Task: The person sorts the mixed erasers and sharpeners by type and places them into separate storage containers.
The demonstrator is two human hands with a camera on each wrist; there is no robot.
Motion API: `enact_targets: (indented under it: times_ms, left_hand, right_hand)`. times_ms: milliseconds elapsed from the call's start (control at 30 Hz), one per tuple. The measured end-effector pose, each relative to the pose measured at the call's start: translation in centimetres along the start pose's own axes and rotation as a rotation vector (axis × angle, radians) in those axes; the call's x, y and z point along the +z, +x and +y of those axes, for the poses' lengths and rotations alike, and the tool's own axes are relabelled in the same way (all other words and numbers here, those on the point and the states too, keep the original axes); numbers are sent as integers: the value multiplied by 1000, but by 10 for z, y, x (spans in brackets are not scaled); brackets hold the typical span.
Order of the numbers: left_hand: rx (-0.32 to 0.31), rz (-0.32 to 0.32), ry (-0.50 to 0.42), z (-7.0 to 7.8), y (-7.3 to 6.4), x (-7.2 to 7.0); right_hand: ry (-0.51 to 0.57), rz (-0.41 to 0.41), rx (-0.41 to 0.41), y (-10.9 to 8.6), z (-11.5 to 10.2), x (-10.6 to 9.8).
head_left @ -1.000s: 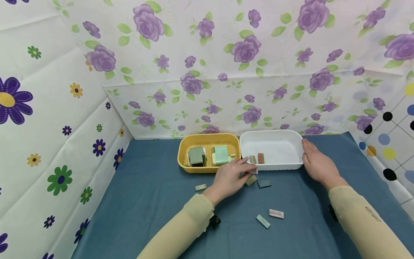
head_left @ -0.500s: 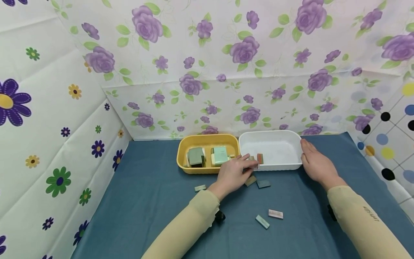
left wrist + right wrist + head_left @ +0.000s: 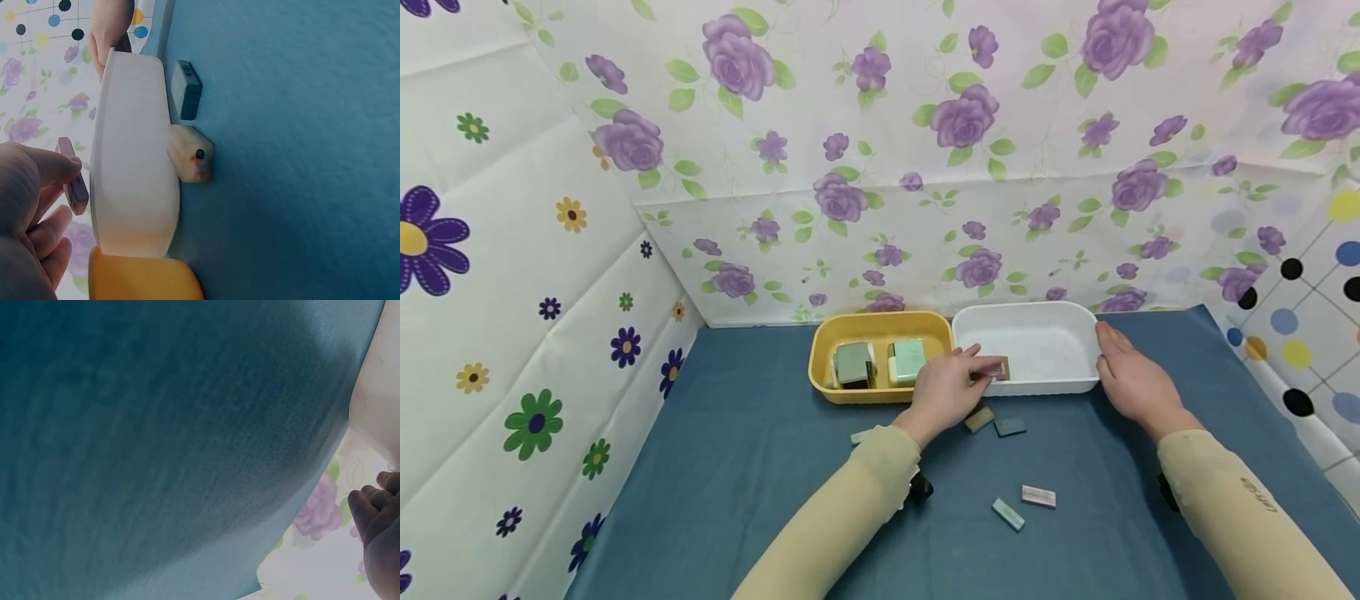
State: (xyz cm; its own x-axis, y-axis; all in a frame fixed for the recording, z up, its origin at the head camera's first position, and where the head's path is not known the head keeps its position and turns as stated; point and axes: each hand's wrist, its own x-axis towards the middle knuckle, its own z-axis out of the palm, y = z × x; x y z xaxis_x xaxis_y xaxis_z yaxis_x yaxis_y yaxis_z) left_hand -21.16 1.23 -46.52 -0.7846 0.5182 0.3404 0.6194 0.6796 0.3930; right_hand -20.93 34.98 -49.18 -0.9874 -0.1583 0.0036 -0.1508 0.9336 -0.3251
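Purplish block (image 3: pixel 75 189), pinched between the thumb and a finger of the left hand (image 3: pixel 946 392), is held over the left end of the white tray (image 3: pixel 1048 350); the remaining left fingers are loosely bent. From left to right in the head view: the yellow tray (image 3: pixel 880 397) carries a grey-green box (image 3: pixel 853 364) and a mint box (image 3: pixel 907 361), and meets the white tray end to end. Before it on the blue cloth (image 3: pixel 760 450) lies a pale block (image 3: pixel 859 436), partly hidden by the left sleeve (image 3: pixel 850 508). A tan block (image 3: pixel 979 419) and a teal block (image 3: pixel 1011 427) lie near the front wall of the white tray; nearer the viewer rest a mint block (image 3: pixel 1008 514) and a pale pink block (image 3: pixel 1039 497). Within the white tray, a brown block (image 3: pixel 1006 367) shows mostly covered by the left fingertips. At far right, the right hand (image 3: pixel 1138 383) rests its extended fingers against the tray's right end, grasping nothing.
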Motion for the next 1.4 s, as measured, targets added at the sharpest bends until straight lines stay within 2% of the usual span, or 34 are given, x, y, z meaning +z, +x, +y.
enact_targets:
  times_ms: [133,300,667,900,1233,1333,1400]
  left_hand:
    - [3,-16,9,5,8,-1]
    - [-18,-25,2,6,11,1]
    - [-34,-41,38,-5,17,4]
    - [-20,-87,136,-9,28,5]
    - [42,-177,373,-5,48,7]
    - [23,-198,415,-5,56,8]
    - [-10,-221,435,-5,61,9]
  right_hand:
    - [2,-1,6,0,0,0]
    - [9,-12,7,0,1,1]
    - [6,-23,9,-1,2,1]
    - [0,-6,6,-1,0,1]
    - [9,10,8,-1,2,1]
    - [12,14,11,-2,2,1]
    - [15,13,10,-2,1,1]
